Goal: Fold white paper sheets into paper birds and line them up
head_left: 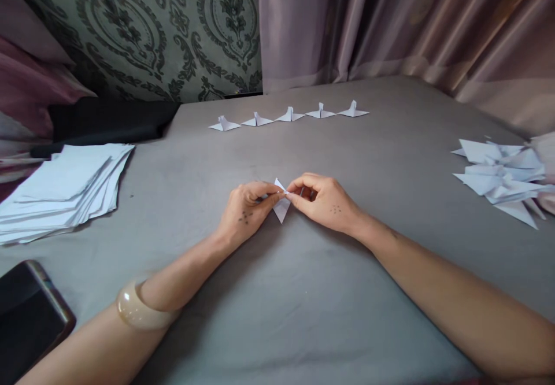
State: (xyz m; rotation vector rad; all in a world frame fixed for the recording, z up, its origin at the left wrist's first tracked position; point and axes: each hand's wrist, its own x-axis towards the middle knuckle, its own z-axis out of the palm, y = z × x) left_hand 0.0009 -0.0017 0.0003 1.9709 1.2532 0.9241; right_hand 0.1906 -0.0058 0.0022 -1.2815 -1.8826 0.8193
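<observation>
Between my two hands is a small folded white paper figure (281, 211), with one pointed flap toward me and another pointing away. My left hand (251, 208) pinches it from the left, thumb and forefinger closed on its middle. From the right, my right hand (324, 200) pinches the same middle part, its fingertips almost touching those of my left. The fingers cover the centre of the fold. Beyond my hands, several finished-looking folded paper birds (290, 115) stand in a row, wing tips close together or touching.
A stack of white paper sheets (65, 182) lies at the left, with a black phone (32, 321) nearer me. Black cloth (113, 120) rests at the far left. Folded paper pieces (503, 174) are piled at the right edge. Curtains (321, 26) hang behind the grey-covered table (269, 315).
</observation>
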